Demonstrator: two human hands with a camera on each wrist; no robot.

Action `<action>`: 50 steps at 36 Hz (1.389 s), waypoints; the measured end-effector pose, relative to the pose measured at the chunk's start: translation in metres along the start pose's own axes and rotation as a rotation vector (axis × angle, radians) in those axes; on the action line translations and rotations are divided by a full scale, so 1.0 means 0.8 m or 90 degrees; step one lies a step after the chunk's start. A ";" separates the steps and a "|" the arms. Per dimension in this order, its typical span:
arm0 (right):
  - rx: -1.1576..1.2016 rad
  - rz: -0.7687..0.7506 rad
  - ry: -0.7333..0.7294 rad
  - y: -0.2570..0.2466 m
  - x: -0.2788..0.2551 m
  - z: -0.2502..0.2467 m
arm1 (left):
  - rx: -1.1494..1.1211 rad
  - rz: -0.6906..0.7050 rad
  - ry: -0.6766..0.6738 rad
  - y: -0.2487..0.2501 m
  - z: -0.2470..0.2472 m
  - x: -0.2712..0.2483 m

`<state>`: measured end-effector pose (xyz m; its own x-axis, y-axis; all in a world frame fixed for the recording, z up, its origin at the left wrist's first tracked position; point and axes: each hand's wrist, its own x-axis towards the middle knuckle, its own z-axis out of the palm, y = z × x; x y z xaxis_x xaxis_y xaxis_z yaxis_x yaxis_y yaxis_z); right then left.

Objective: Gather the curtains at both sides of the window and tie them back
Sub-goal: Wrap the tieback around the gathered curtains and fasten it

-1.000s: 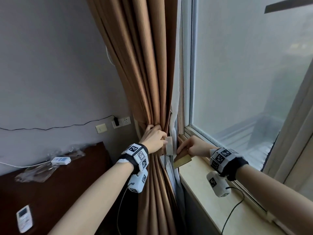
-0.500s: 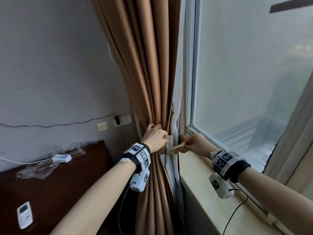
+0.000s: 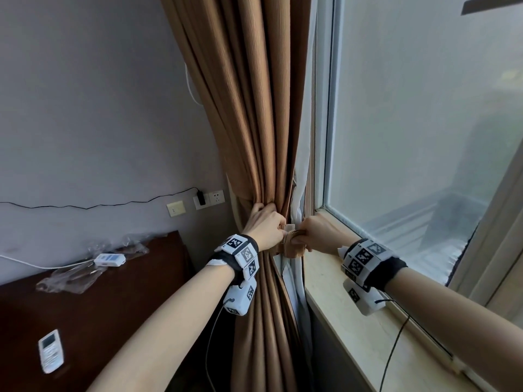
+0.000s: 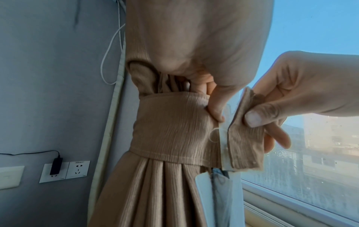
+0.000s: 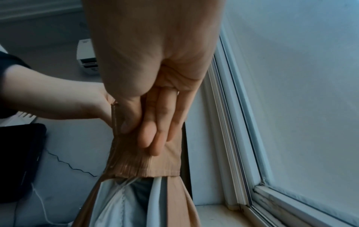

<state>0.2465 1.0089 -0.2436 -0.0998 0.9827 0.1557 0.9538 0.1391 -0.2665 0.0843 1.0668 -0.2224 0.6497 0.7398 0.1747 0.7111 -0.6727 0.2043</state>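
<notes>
A tan ribbed curtain (image 3: 254, 123) hangs bunched at the left edge of the window (image 3: 418, 114), with a pale lining (image 3: 300, 176) on its window side. A matching tan tieback band (image 4: 170, 130) wraps the bunch. My left hand (image 3: 266, 224) grips the gathered curtain and holds one end of the band with its thumb (image 4: 215, 107). My right hand (image 3: 314, 233) pinches the band's free end (image 4: 246, 142) between thumb and fingers, pressed up to the left hand. In the right wrist view the band end (image 5: 155, 162) lies under my fingers (image 5: 153, 138).
A stone windowsill (image 3: 353, 329) runs along the right below the glass. A dark wooden surface (image 3: 99, 301) at the left carries a white remote (image 3: 51, 350), a small white device (image 3: 109, 259) and clear plastic wrap. Wall sockets (image 3: 209, 198) with a plugged charger sit behind the curtain.
My right hand has carried the free end of the band leftward and up until it meets my left hand at the curtain. The left hand has kept its hold on the bunch.
</notes>
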 end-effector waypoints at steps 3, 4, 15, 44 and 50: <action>-0.016 -0.006 0.002 0.001 0.003 0.001 | 0.001 0.003 -0.004 0.001 -0.002 -0.001; -0.021 -0.007 0.003 0.001 0.003 0.000 | 0.000 0.003 -0.005 0.001 -0.003 -0.001; -0.080 -0.001 0.027 -0.007 -0.002 -0.005 | -0.008 0.007 -0.005 0.005 -0.004 -0.001; -0.211 0.037 0.056 -0.023 0.000 -0.004 | -0.014 0.001 -0.073 0.000 -0.010 -0.008; 0.163 0.101 -0.119 -0.010 0.000 -0.002 | -0.008 0.014 -0.068 -0.001 -0.005 -0.009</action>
<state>0.2396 1.0079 -0.2403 -0.0282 0.9966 -0.0770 0.8620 -0.0147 -0.5066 0.0782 1.0624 -0.2196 0.6905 0.7192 0.0766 0.6932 -0.6883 0.2137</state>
